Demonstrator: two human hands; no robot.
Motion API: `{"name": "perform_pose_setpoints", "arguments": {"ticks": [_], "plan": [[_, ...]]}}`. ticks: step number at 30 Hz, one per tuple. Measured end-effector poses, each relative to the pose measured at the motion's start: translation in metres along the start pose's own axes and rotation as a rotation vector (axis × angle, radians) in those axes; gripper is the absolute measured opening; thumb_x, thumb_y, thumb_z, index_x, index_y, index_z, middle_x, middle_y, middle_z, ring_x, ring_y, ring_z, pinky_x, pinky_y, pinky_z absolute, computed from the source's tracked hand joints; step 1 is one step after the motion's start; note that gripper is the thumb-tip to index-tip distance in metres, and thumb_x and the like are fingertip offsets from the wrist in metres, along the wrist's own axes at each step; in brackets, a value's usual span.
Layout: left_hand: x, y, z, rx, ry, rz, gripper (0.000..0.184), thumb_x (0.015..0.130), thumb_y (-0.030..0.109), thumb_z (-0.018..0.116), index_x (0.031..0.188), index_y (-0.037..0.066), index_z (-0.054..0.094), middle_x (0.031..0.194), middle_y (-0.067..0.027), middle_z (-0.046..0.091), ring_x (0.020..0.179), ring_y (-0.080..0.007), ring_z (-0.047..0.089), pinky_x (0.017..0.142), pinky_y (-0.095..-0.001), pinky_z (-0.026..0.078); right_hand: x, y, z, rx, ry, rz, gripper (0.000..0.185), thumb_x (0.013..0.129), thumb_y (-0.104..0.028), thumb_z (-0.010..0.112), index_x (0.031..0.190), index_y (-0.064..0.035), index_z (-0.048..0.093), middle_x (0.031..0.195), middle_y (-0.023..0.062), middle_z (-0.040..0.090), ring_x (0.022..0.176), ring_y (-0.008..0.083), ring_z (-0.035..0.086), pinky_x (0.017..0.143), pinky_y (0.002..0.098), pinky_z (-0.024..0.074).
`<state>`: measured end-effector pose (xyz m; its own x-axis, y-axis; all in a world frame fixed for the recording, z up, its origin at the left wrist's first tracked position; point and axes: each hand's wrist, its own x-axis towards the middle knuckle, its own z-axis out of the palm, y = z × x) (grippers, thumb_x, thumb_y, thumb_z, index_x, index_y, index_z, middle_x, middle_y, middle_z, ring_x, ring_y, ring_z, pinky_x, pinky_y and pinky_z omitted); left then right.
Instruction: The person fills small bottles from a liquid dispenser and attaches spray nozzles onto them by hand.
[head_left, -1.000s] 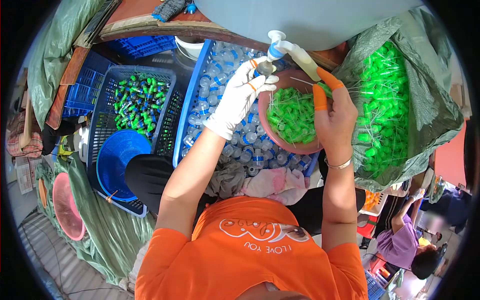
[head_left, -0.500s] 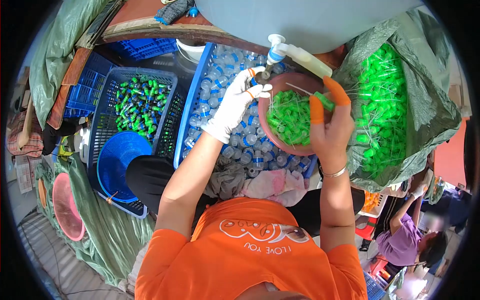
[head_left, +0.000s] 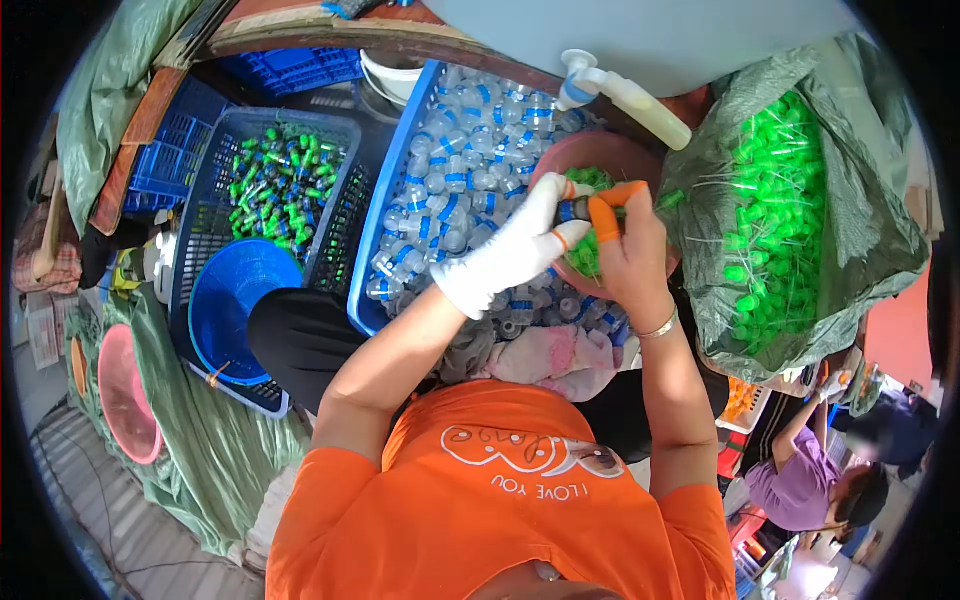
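Observation:
My left hand (head_left: 510,250), in a white glove, is closed around a small dark-filled bottle (head_left: 572,210) with a blue band. Close beside it, my right hand (head_left: 632,245), with orange finger covers, is closed at the bottle's end; the part between its fingers is mostly hidden. Both hands are over a pink bowl (head_left: 570,150) of green droppers. Behind them a white tap (head_left: 640,108) sticks out from a large grey container. Under my left hand is a blue crate (head_left: 400,150) full of clear small bottles with blue bands.
A dark blue basket (head_left: 235,122) at the left holds filled green-capped bottles and a blue bowl (head_left: 240,300). At the right stands a green sack (head_left: 865,230) of green droppers. Cloths (head_left: 555,360) lie near my lap. Another person (head_left: 800,480) sits at the lower right.
Both hands have moved away from the tap and come together over the pink bowl. The bottle left the tap with my left hand. The view has shifted slightly.

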<state>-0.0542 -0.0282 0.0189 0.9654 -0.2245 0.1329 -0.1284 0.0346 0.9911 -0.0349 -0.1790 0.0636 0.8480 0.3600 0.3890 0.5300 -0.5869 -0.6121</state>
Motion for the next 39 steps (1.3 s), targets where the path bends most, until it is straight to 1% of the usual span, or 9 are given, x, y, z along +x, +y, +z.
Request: {"name": "perform_pose_setpoints", "arguments": {"ticks": [7,12,19,24,28,31,34,37,39], "plan": [[-0.008,-0.015,0.019,0.257,0.192,0.22,0.041,0.084,-0.002,0.06,0.121,-0.003,0.043,0.111,-0.0189,0.052,0.107,-0.0258,0.054,0.093,-0.0335,0.042,-0.011,0.02,0.017,0.517,0.046,0.532,0.013,0.091,-0.011,0.06,0.092,-0.0038,0.049,0.069,0.0028,0.051,0.063,0.0154,0.051,0.057,0.0309,0.0422],[-0.011,-0.025,0.013,0.549,0.147,0.382,0.043,0.08,-0.007,0.061,0.119,-0.002,0.044,0.107,-0.0161,0.051,0.103,-0.0261,0.053,0.092,-0.0336,0.042,-0.015,0.032,0.014,0.825,-0.097,0.979,0.014,0.091,-0.012,0.06,0.096,-0.0037,0.049,0.07,0.0004,0.051,0.061,0.0156,0.051,0.057,0.032,0.0428],[-0.014,-0.026,-0.004,0.17,0.029,0.167,0.04,0.081,-0.003,0.061,0.118,-0.003,0.045,0.109,-0.0199,0.05,0.099,-0.0339,0.055,0.086,-0.036,0.046,-0.026,0.016,0.003,0.099,-0.16,0.149,0.021,0.09,-0.019,0.063,0.098,-0.0029,0.054,0.067,0.0119,0.059,0.054,0.0228,0.057,0.054,0.0358,0.0452],[-0.031,-0.013,0.0,0.36,-0.018,0.253,0.036,0.085,0.002,0.061,0.118,-0.002,0.047,0.112,-0.0215,0.051,0.1,-0.0359,0.056,0.085,-0.0368,0.047,-0.032,0.016,-0.009,0.125,-0.324,0.318,0.024,0.089,-0.024,0.064,0.094,-0.0019,0.057,0.072,0.0178,0.062,0.062,0.031,0.062,0.056,0.0382,0.0465],[-0.035,-0.015,-0.002,0.395,-0.027,0.284,0.036,0.087,0.005,0.061,0.119,-0.002,0.047,0.113,-0.0211,0.053,0.101,-0.034,0.057,0.084,-0.0367,0.047,-0.045,0.028,-0.001,0.448,-0.311,0.49,0.026,0.088,-0.027,0.065,0.091,-0.0017,0.058,0.073,0.0175,0.062,0.067,0.0363,0.062,0.057,0.042,0.0465],[-0.038,-0.014,-0.003,0.28,-0.081,0.185,0.037,0.087,0.005,0.061,0.12,-0.002,0.046,0.112,-0.0182,0.052,0.101,-0.029,0.056,0.085,-0.0356,0.046,-0.035,0.009,-0.017,0.003,-0.329,0.101,0.027,0.087,-0.027,0.066,0.093,-0.0022,0.059,0.072,0.0161,0.062,0.067,0.0356,0.061,0.058,0.0425,0.0466],[-0.042,-0.007,-0.005,0.071,-0.158,-0.011,0.039,0.087,0.005,0.062,0.12,-0.002,0.045,0.108,-0.0134,0.051,0.1,-0.022,0.054,0.086,-0.034,0.045,-0.032,0.011,-0.025,0.085,-0.352,-0.073,0.023,0.089,-0.02,0.063,0.098,-0.0001,0.057,0.081,0.0165,0.062,0.073,0.036,0.061,0.06,0.0412,0.0475],[-0.035,0.005,-0.016,-0.42,-0.34,-0.461,0.039,0.087,0.006,0.062,0.121,-0.002,0.044,0.111,-0.0122,0.052,0.104,-0.0203,0.053,0.089,-0.0338,0.044,-0.035,0.015,-0.026,0.089,-0.366,-0.173,0.023,0.089,-0.017,0.063,0.102,0.0004,0.056,0.086,0.0166,0.062,0.076,0.0368,0.061,0.062,0.0409,0.048],[-0.038,0.001,-0.007,-0.244,-0.296,-0.317,0.037,0.087,0.006,0.062,0.12,-0.002,0.045,0.111,-0.0127,0.052,0.103,-0.0212,0.054,0.088,-0.0339,0.045,-0.041,0.017,-0.025,0.017,-0.367,-0.176,0.025,0.087,-0.018,0.065,0.104,-0.0007,0.057,0.085,0.0164,0.062,0.076,0.0379,0.06,0.065,0.0416,0.0481]]}}
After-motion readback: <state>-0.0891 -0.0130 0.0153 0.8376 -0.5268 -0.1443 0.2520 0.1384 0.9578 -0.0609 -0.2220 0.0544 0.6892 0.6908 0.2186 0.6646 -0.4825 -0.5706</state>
